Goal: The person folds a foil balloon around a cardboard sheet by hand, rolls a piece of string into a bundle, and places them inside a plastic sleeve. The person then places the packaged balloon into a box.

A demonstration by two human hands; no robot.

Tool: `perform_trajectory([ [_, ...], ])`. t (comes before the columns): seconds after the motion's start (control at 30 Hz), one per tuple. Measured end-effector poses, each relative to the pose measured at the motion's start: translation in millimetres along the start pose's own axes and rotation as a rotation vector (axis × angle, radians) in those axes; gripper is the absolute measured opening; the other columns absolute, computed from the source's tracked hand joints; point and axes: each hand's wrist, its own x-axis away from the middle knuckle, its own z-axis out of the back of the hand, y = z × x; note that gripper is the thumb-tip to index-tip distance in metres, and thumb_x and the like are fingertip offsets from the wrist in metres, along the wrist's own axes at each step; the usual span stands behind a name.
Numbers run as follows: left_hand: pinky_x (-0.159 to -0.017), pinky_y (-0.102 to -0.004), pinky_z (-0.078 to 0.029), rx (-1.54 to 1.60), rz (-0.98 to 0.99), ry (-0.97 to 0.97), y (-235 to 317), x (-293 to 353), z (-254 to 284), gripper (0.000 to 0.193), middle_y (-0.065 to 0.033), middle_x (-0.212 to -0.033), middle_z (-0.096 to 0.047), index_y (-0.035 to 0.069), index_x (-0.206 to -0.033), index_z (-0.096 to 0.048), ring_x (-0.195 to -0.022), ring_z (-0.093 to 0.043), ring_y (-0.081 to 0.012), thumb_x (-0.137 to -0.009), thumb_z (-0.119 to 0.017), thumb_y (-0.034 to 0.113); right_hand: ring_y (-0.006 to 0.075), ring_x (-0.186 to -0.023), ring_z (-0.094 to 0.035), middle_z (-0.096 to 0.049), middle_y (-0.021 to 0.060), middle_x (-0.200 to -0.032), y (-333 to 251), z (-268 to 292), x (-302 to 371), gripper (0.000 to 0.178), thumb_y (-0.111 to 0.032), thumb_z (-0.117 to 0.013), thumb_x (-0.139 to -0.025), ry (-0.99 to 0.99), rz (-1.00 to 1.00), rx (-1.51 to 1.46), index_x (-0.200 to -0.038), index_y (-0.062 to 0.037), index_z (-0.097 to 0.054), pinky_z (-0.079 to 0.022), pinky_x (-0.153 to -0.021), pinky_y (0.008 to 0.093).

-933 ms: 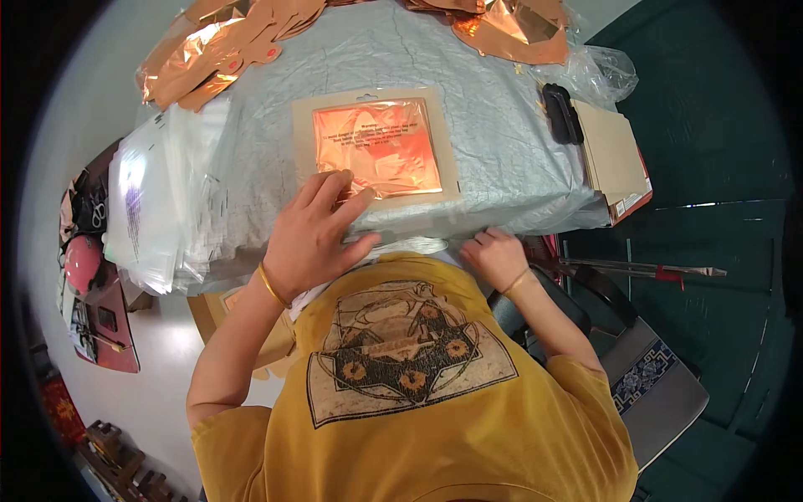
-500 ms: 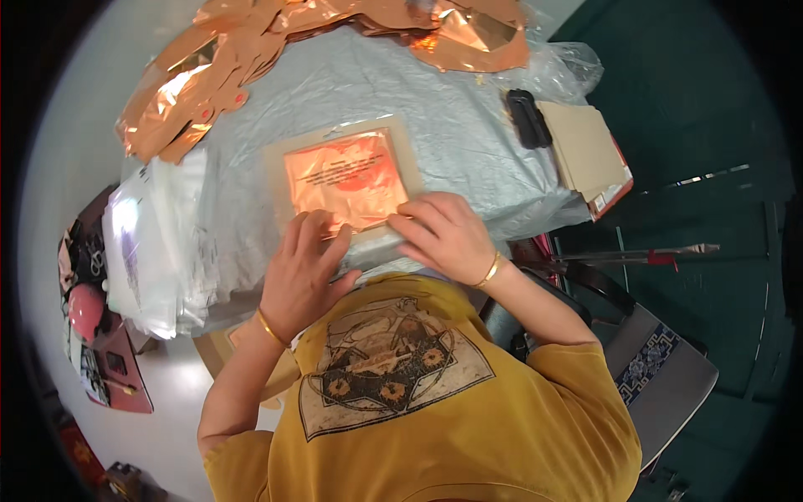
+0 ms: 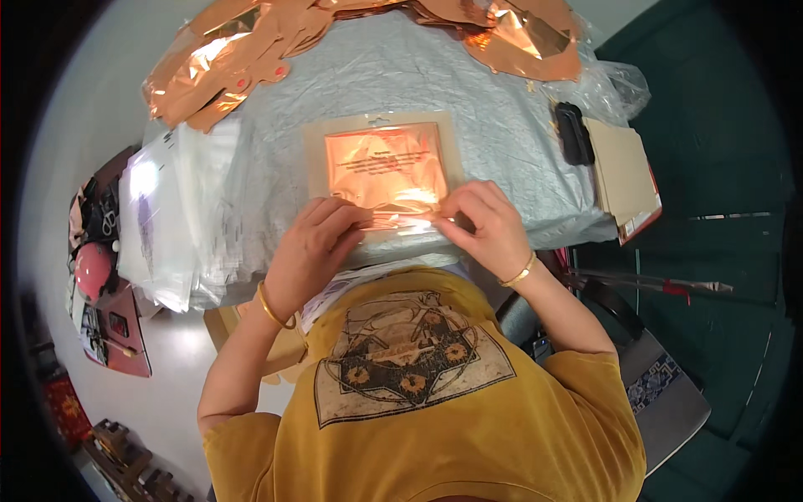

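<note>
A folded copper-orange foil packet (image 3: 386,159) with small dark print lies flat on a tan card, inside a clear plastic bag (image 3: 314,142) with a hang hole at its far edge. At the bag's near left corner, my left hand (image 3: 314,243) has its fingers drawn together in a pinch. My right hand (image 3: 492,227) pinches the near right corner with thumb and forefinger. Between the two hands the near edge looks creased and shiny. Whether the fingertips grip only the clear plastic or the foil too is hard to make out.
A grey-blue sheet (image 3: 276,159) covers the table. Clear plastic bags (image 3: 184,217) lie stacked at left. Brown cards with copper foil (image 3: 242,50) pile along the far side. At right are a black tray-like object (image 3: 574,134), tan cards (image 3: 619,171) and crumpled plastic (image 3: 619,88).
My fingers have gone from lying stretched over the near edge of the bag to pinching its near corners. The whole view has shifted, so the table things appear farther right.
</note>
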Motion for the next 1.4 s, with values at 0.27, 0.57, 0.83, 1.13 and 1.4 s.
perform_trajectory([
  [0.27,-0.093,-0.0362,-0.049,0.247,-0.061,-0.046,-27.1,8.8,6.9,0.025,-0.0125,-0.120,-0.055,0.005,-0.114,-0.062,-0.109,-0.058,-0.0301,-0.089,-0.062,0.000,0.0158,-0.078,-0.053,-0.054,0.0037,-0.088,-9.5,6.9,-11.7,0.023,-0.008,-0.079,-0.077,-0.144,-0.294,-0.205,-0.088,-0.0041,-0.059,-0.044,-0.067,0.0273],
  [0.57,-0.096,-0.0396,-0.046,0.065,-0.037,0.230,-25.2,33.1,-5.5,0.034,-0.0153,-0.122,-0.047,0.004,-0.115,-0.056,-0.117,-0.047,-0.0350,-0.084,-0.070,0.008,0.0165,-0.078,-0.050,-0.051,0.0050,-0.091,-0.2,7.1,-6.3,0.025,-0.002,-0.077,-0.076,-0.159,-0.205,-0.186,-0.089,-0.0043,-0.055,-0.043,-0.069,0.0266],
  [0.83,-0.090,-0.0417,-0.040,-0.083,0.162,0.328,-11.6,46.5,-12.8,0.026,-0.0103,-0.105,-0.052,0.010,-0.091,-0.058,-0.100,-0.047,-0.0318,-0.077,-0.077,0.019,0.0215,-0.078,-0.052,-0.054,0.0084,-0.090,1.4,6.4,-6.3,0.026,-0.002,-0.078,-0.075,-0.149,-0.275,-0.210,-0.086,-0.0026,-0.055,-0.044,-0.068,0.0309],
  [1.13,-0.082,-0.0411,-0.038,-0.225,0.341,0.210,-15.4,39.3,5.0,0.012,-0.0077,-0.091,-0.050,0.008,-0.083,-0.064,-0.089,-0.045,-0.0309,-0.081,-0.072,0.016,0.0165,-0.075,-0.054,-0.053,0.0051,-0.090,3.3,6.4,-16.2,0.026,-0.006,-0.080,-0.077,-0.195,-0.268,-0.215,-0.088,-0.0049,-0.056,-0.046,-0.065,0.0278],
  [1.4,-0.110,-0.0437,-0.032,-0.386,0.015,0.065,9.0,23.6,-6.9,0.049,-0.0058,-0.149,-0.042,0.014,-0.132,-0.053,-0.141,-0.035,-0.0278,-0.089,-0.063,0.036,0.0179,-0.076,-0.054,-0.054,0.0046,-0.091,6.3,10.2,-11.9,0.027,-0.009,-0.080,-0.077,-0.200,-0.226,-0.194,-0.088,-0.0051,-0.056,-0.046,-0.067,0.0285],
])
